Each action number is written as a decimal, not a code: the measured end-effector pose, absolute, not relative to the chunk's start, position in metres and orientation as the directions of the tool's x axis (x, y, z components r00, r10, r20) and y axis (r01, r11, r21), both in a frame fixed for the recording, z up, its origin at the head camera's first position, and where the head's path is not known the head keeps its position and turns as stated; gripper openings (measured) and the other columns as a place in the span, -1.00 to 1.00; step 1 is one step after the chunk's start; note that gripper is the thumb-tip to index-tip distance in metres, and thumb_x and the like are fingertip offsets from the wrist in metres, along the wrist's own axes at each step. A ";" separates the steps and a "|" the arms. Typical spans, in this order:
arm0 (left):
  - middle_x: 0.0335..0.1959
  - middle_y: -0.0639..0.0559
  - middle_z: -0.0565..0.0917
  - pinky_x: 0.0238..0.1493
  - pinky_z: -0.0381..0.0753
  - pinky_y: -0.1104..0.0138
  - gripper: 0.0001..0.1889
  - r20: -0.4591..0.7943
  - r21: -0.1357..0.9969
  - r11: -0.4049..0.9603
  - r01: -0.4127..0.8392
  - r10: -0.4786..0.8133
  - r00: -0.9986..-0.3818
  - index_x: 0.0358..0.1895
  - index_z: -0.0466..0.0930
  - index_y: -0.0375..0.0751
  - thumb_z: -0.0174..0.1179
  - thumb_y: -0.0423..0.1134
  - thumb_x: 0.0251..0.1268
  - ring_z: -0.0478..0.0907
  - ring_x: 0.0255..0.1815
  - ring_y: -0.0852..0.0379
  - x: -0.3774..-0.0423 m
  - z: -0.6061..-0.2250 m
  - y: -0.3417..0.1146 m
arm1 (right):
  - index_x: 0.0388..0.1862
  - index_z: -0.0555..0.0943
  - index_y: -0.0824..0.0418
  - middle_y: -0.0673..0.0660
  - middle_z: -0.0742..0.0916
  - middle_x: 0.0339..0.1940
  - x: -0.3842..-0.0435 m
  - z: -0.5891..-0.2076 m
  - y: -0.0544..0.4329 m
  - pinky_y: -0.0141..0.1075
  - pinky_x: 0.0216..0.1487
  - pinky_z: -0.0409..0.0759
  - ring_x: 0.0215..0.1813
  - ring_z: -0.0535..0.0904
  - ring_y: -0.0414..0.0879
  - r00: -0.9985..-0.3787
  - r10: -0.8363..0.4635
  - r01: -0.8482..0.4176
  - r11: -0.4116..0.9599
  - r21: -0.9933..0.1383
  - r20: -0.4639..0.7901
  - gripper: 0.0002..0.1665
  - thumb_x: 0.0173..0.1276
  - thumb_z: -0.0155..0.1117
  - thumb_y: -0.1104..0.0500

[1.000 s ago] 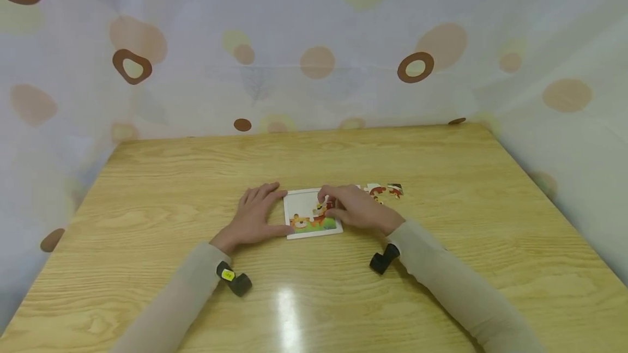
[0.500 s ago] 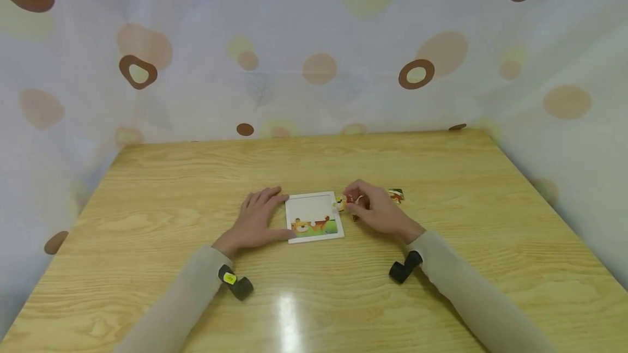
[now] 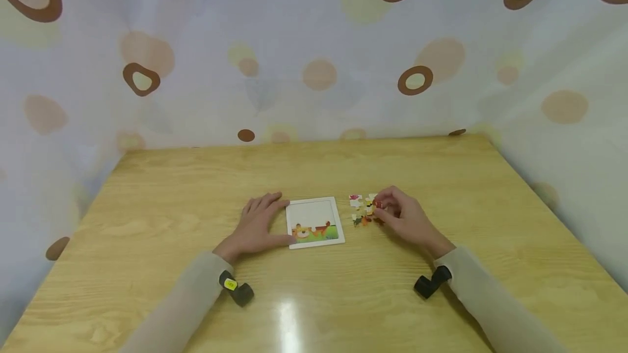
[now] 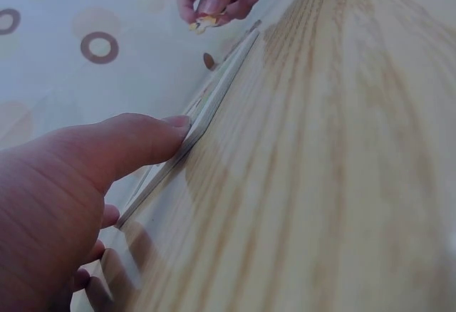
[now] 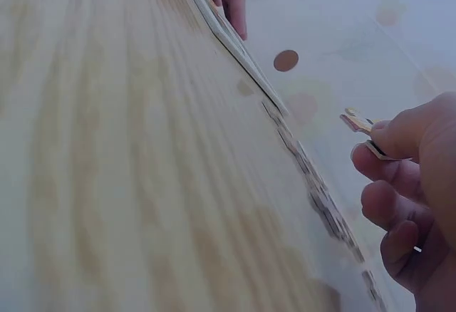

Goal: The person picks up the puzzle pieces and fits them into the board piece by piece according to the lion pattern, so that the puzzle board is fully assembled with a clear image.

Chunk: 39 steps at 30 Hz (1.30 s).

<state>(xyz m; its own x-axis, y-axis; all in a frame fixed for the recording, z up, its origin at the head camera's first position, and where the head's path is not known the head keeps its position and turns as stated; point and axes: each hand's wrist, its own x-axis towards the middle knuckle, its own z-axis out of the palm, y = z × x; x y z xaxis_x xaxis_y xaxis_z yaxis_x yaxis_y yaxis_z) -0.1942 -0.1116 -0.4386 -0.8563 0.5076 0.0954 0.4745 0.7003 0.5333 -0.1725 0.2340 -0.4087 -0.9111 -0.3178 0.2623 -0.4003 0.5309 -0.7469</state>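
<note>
Left hand (image 3: 259,230): spread wide, thumb on the rim of the white puzzle tray (image 3: 337,219), which sits at its 3 o'clock
Tray's bearing: 9 o'clock from the right hand (image 3: 409,221), nearer the left; almost square, no clear long axis
Tray's contents: tiger-picture strip (image 3: 321,233) along the 6 o'clock side, pale base showing toward 12
Right hand's pinch: narrow, on jigsaw piece (image 5: 358,121), perhaps two
Loose jigsaw pieces (image 3: 355,201): between tray and right hand

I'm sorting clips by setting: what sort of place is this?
Probably a screened-off recording booth, though the wider room is out of view: a wood-grain table has a spotted curtain behind and at both sides, and the person wears black wrist cameras.
</note>
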 end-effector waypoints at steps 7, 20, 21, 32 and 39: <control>0.49 -0.16 0.18 0.44 -0.18 -0.21 -0.13 0.094 0.531 0.703 0.473 0.507 -0.857 0.39 0.31 -0.11 0.33 0.23 0.02 0.03 0.49 -0.19 -0.192 -0.440 -0.112 | 0.00 0.49 0.29 0.13 0.72 -0.35 -0.173 -0.432 0.262 -0.43 -0.38 0.49 -0.43 0.51 -0.29 -0.935 -0.242 -0.351 0.553 -0.756 0.258 -0.74 0.36 0.24 0.29; 0.48 -0.17 0.20 0.43 -0.14 -0.22 -0.13 0.098 0.521 0.704 0.483 0.513 -0.853 0.38 0.32 -0.12 0.33 0.23 0.02 0.04 0.49 -0.20 -0.193 -0.440 -0.111 | -0.04 0.55 0.27 0.11 0.73 -0.42 -0.157 -0.434 0.297 -0.48 -0.47 0.45 -0.50 0.50 -0.35 -0.930 -0.174 -0.359 0.626 -0.692 0.325 -0.74 0.29 0.30 0.34; 0.48 -0.17 0.20 0.43 -0.15 -0.22 -0.13 0.099 0.524 0.703 0.481 0.511 -0.854 0.38 0.32 -0.12 0.33 0.23 0.01 0.04 0.49 -0.20 -0.192 -0.439 -0.111 | -0.05 0.56 0.27 0.10 0.72 -0.44 -0.157 -0.435 0.299 -0.48 -0.49 0.44 -0.51 0.49 -0.35 -0.928 -0.174 -0.363 0.632 -0.685 0.331 -0.74 0.28 0.30 0.34; 0.48 -0.16 0.18 0.43 -0.19 -0.22 -0.14 0.100 0.536 0.697 0.477 0.508 -0.855 0.39 0.31 -0.11 0.34 0.21 0.03 0.02 0.50 -0.20 -0.192 -0.440 -0.112 | -0.10 0.58 0.25 0.00 0.68 -0.51 -0.161 -0.446 0.308 -0.47 -0.56 0.40 -0.59 0.44 -0.35 -0.905 -0.219 -0.411 0.671 -0.617 0.364 -0.75 0.23 0.34 0.37; 0.49 -0.16 0.18 0.44 -0.19 -0.21 -0.14 0.100 0.538 0.695 0.477 0.510 -0.855 0.39 0.31 -0.11 0.34 0.20 0.03 0.02 0.50 -0.19 -0.193 -0.441 -0.112 | -0.13 0.61 0.23 -0.03 0.65 -0.54 -0.161 -0.447 0.300 -0.45 -0.61 0.34 -0.63 0.34 -0.36 -0.896 -0.216 -0.420 0.695 -0.583 0.388 -0.75 0.21 0.38 0.34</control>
<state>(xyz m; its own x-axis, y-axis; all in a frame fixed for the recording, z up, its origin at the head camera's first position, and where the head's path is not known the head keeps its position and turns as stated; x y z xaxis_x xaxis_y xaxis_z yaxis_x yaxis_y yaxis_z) -0.1927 -0.1122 -0.4409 -0.8545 0.5097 0.1001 0.4775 0.6949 0.5378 -0.1611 0.2995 -0.4472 -0.8961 -0.2164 0.3875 -0.4201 0.6954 -0.5830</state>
